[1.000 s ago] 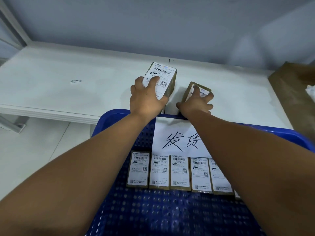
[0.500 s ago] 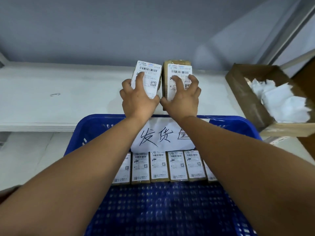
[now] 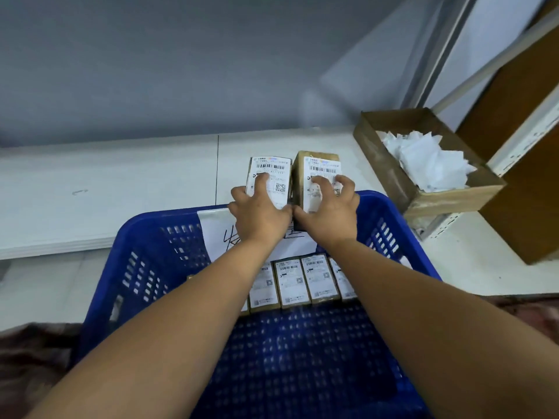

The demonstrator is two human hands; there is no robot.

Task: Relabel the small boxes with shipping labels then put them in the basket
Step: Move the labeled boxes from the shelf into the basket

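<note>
Two small brown boxes with white shipping labels are held side by side over the far rim of the blue basket point(image 3: 127, 246). My left hand point(image 3: 260, 213) grips the left box point(image 3: 272, 170), fingers curled over its label. My right hand point(image 3: 329, 213) grips the right box point(image 3: 314, 167) the same way. Inside the basket, a row of several labelled boxes point(image 3: 295, 282) lies below a white paper sign point(image 3: 214, 234) with handwriting.
A white shelf point(image 3: 121, 182) runs behind the basket. At the right stands an open cardboard box point(image 3: 390, 173) with crumpled white backing papers point(image 3: 429, 161). Brown board and a metal rack post rise at the far right.
Both hands have brought the two boxes together and back from the shelf to the basket's far rim. The view has swung to the right and shows the cardboard box in full.
</note>
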